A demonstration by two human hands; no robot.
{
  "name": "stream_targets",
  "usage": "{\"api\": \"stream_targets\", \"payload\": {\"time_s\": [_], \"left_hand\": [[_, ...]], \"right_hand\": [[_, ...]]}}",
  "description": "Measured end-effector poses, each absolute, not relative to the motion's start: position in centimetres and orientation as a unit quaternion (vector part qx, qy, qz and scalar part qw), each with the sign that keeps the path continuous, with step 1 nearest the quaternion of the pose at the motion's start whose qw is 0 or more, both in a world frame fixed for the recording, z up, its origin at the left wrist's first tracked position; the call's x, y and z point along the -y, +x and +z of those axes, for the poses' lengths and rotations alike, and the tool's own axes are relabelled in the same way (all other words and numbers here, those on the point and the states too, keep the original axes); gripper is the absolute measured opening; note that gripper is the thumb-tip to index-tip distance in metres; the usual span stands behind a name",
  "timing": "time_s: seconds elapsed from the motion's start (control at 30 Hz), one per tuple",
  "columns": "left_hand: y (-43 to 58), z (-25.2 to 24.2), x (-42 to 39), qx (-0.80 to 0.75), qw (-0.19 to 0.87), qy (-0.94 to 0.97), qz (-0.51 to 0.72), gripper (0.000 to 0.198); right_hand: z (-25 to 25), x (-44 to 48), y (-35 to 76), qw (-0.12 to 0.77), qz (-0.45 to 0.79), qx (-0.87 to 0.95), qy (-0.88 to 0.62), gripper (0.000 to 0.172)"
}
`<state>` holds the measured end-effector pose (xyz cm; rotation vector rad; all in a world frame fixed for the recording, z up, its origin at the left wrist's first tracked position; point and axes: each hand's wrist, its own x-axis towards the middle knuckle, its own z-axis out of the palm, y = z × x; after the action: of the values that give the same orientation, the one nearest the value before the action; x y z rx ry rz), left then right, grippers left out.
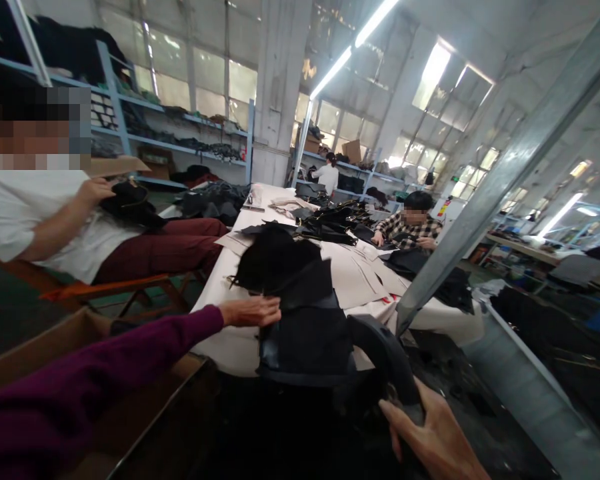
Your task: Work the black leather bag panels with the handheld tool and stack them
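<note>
My left hand point(253, 312) reaches to the left edge of a stack of black fabric pieces point(305, 333) on the pale-covered table point(215, 340). Its fingers are pressed together at that edge; what they hold, if anything, is hidden. At the lower right my right hand point(430, 427) is closed round a curved black strap-like piece point(387, 353), which arches up beside the stack. Dark material fills the area below, too dark to make out. Beyond the stack lie pale flat sheets point(353, 273) and a heap of black pieces with metal parts point(330, 220).
A slanted metal post point(500, 173) rises at the right of the table. A grey bin point(525, 373) with black material stands beyond it. An open cardboard box point(65, 340) is at lower left. One person sits at left, another in checks point(395, 227) works across the table.
</note>
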<state>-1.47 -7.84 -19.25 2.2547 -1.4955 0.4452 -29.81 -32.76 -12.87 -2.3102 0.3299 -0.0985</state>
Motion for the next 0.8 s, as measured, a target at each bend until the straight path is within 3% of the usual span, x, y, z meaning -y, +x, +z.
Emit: {"api": "stream_targets", "payload": {"time_s": [0.07,0.13,0.23,0.37,0.43,0.57,0.7,0.8], "left_hand": [[-1.5,-23.6,7.3,0.597,0.134,0.779,0.136,0.019],[-2.0,-26.1,7.0,0.575,0.158,0.79,0.139,0.025],[-3.5,-26.8,7.4,0.399,0.343,0.843,0.112,0.019],[-4.3,-24.6,8.9,0.054,0.675,0.728,-0.106,0.044],[-3.7,-23.3,9.3,-0.05,0.768,0.609,-0.195,0.049],[-2.1,-21.7,9.8,-0.124,0.801,0.479,-0.337,0.056],[-2.4,-21.0,11.2,-0.141,0.806,0.41,-0.403,0.06],[-2.7,-21.1,12.9,-0.156,0.836,0.383,-0.361,0.04]], "right_hand": [[-14.2,32.9,-29.3,0.402,-0.009,-0.127,-0.907,0.018],[-15.2,32.8,-28.4,0.409,0.012,-0.124,-0.904,0.016],[-15.6,32.1,-26.6,0.423,0.021,-0.108,-0.899,0.013],[-15.2,30.8,-24.5,0.436,0.025,-0.09,-0.895,0.014],[-15.0,30.3,-23.7,0.437,0.026,-0.084,-0.895,0.014],[-14.7,29.7,-22.7,0.441,0.037,-0.08,-0.893,0.015],[-14.8,29.2,-21.8,0.442,0.043,-0.084,-0.892,0.014],[-15.0,29.0,-21.6,0.444,0.041,-0.069,-0.893,0.013]]}}
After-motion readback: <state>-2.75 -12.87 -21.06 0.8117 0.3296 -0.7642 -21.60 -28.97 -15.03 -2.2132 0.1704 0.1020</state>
